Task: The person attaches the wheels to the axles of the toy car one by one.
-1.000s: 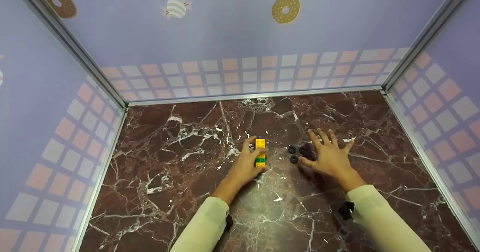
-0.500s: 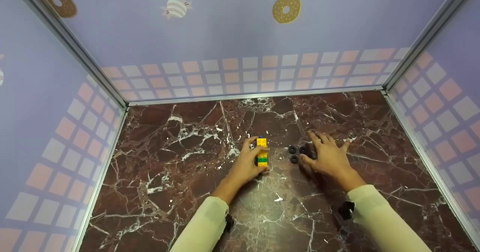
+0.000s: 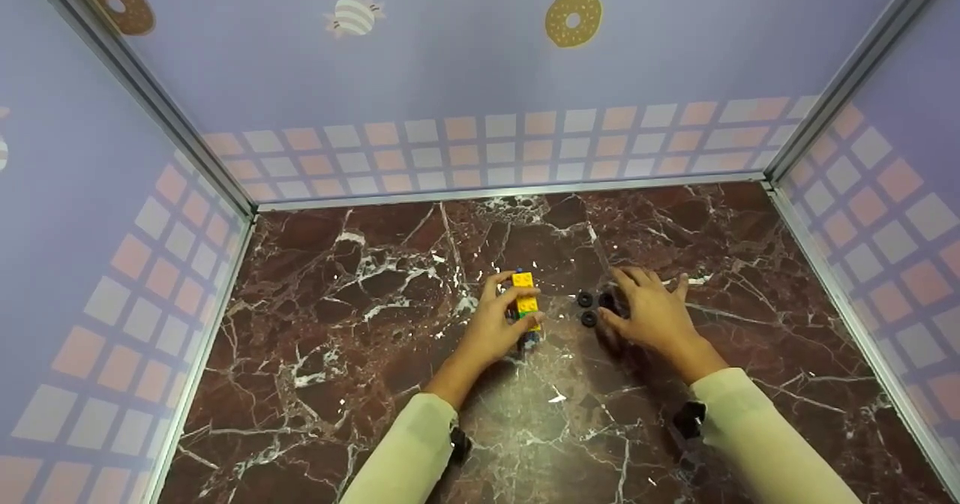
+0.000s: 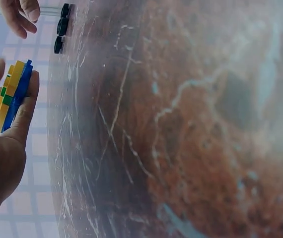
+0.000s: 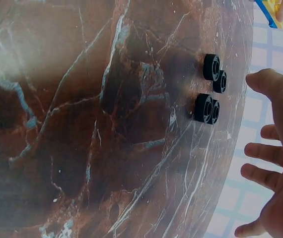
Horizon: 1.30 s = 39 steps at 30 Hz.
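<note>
My left hand (image 3: pixel 489 333) grips a toy brick build with fingers and thumb. Yellow bricks (image 3: pixel 523 280) with a green one among them top the build, and a blue base (image 4: pixel 19 97) lies beneath. In the left wrist view it is held up off the table, tilted, between thumb and fingers. My right hand (image 3: pixel 654 318) hovers with loosely bent, spread fingers and holds nothing. Several small black toy wheels (image 5: pixel 211 67) stand in a cluster on the table just left of that hand, apart from its fingers in the right wrist view.
The dark red marbled table (image 3: pixel 360 384) has white veins. Purple panels with pink and white squares (image 3: pixel 457 151) enclose it at the back and both sides, meeting it along metal edging (image 3: pixel 510 192).
The left hand has shifted and tilted the brick build, so blue shows at its near end. The right hand's fingers have drawn in and moved slightly nearer the wheels.
</note>
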Each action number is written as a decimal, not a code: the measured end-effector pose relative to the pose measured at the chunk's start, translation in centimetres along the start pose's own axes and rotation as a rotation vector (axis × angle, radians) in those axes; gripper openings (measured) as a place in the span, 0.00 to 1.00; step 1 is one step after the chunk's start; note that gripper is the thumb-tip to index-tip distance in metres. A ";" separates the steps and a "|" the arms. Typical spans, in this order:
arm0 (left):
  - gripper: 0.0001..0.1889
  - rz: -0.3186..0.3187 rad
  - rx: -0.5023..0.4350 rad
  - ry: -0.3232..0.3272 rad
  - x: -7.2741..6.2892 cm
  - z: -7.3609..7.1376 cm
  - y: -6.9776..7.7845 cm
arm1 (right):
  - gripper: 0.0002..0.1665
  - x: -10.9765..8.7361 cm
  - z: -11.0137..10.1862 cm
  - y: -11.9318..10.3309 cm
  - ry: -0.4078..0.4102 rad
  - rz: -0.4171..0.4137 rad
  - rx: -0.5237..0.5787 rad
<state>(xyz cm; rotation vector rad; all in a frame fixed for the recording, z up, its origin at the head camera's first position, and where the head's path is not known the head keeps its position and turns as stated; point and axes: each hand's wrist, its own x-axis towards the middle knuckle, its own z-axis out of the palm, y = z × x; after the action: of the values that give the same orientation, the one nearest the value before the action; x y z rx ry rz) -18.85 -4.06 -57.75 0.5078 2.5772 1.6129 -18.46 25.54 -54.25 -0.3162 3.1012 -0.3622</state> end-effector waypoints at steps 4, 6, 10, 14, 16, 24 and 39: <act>0.17 0.037 -0.030 0.030 0.0 0.1 -0.1 | 0.48 0.1 0.2 -0.1 0.010 -0.015 0.000; 0.17 0.043 -0.035 0.042 -0.1 0.1 -0.1 | 0.47 0.1 0.3 -0.2 0.014 -0.020 -0.002; 0.17 0.036 -0.044 0.057 -0.1 0.1 -0.3 | 0.46 0.2 0.6 -0.3 0.019 -0.035 -0.012; 0.20 0.033 -0.032 0.067 -0.1 0.0 -0.2 | 0.45 0.2 0.9 -0.5 0.014 -0.043 -0.016; 0.24 0.033 -0.048 0.067 -0.1 0.0 -0.2 | 0.46 0.2 1.0 -0.6 0.009 -0.044 -0.019; 0.41 -0.036 -0.098 0.060 0.1 0.0 -0.5 | 0.46 0.0 1.7 -1.0 0.005 -0.069 -0.013; 0.41 -0.069 -0.099 0.080 0.0 0.1 -0.3 | 0.42 -0.2 2.5 -1.5 0.009 -0.102 -0.023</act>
<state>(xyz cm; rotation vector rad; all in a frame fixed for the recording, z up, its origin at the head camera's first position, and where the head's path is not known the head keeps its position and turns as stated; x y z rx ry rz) -18.94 -4.09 -58.09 0.3509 2.5230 1.7615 -17.94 23.60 -56.39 -0.4758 3.1077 -0.3297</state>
